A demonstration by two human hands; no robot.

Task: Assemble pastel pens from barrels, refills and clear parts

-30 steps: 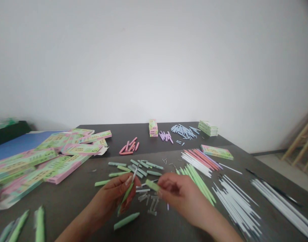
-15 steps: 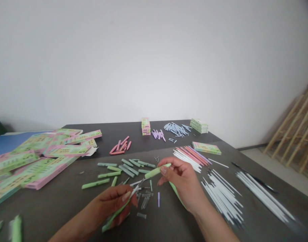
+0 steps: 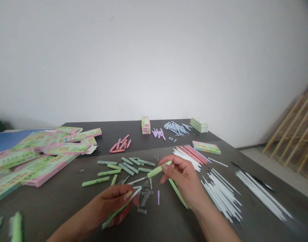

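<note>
My left hand (image 3: pixel 116 203) is closed round a green pen barrel (image 3: pixel 118 211) whose thin refill tip points up and to the right. Just beyond it my right hand (image 3: pixel 182 179) pinches a light green pen cap (image 3: pixel 157 170) between thumb and fingers, with the cap aimed toward the refill tip but apart from it. A long green tube (image 3: pixel 177 192) lies under my right palm. Small grey and clear pen parts (image 3: pixel 145 198) are scattered on the dark table (image 3: pixel 169 222) between my two hands.
Loose green caps and barrels (image 3: pixel 126 166) lie ahead, pink caps (image 3: pixel 121 146) farther back. White, pink and green refill tubes (image 3: pixel 219 191) fan out to the right. Flat pink-green boxes (image 3: pixel 43 154) pile up at the left. Small box stacks (image 3: pixel 145 125) and blue parts (image 3: pixel 176 127) sit at the far edge.
My right hand lifted the green cap up and away from the left hand over the last second, then held nearly still. The view shifted to the right.
</note>
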